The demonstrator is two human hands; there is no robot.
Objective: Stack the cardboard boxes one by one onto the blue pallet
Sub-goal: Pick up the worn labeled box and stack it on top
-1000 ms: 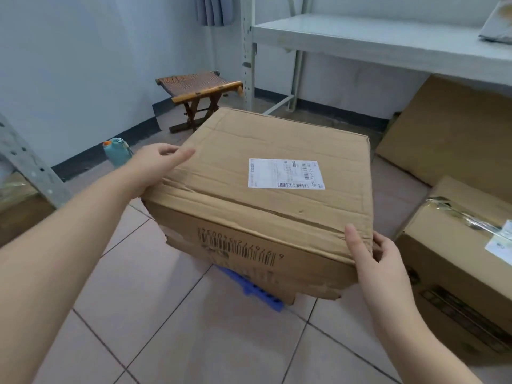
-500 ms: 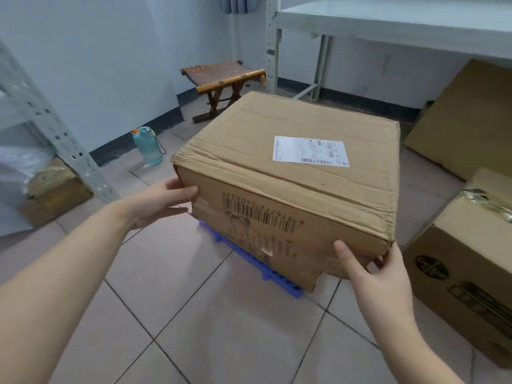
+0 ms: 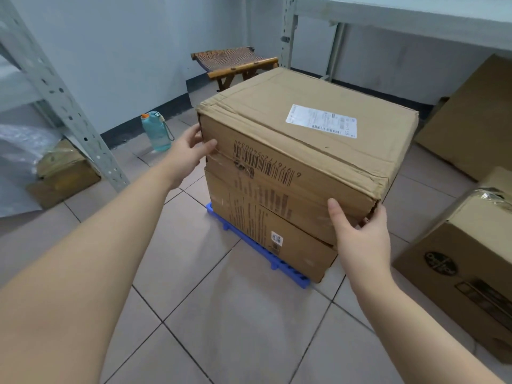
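A large cardboard box [image 3: 310, 139] with a white shipping label lies on top of a second cardboard box [image 3: 271, 231]. That lower box rests on the blue pallet [image 3: 249, 245], of which only the near edge shows. My left hand [image 3: 188, 151] grips the top box at its near left corner. My right hand [image 3: 357, 231] holds its near right bottom corner, fingers curled under the edge. The top box overhangs the lower one slightly on the right.
Another cardboard box [image 3: 465, 261] stands on the tiled floor at the right, with flat cardboard [image 3: 471, 117] leaning behind it. A teal water bottle [image 3: 156, 133] and a folding stool [image 3: 235, 65] stand at the back left. Metal shelving [image 3: 63, 101] rises at left.
The top box has come down onto the lower box on the pallet. My left hand slid from its side to the near left corner; my head moved back and higher.
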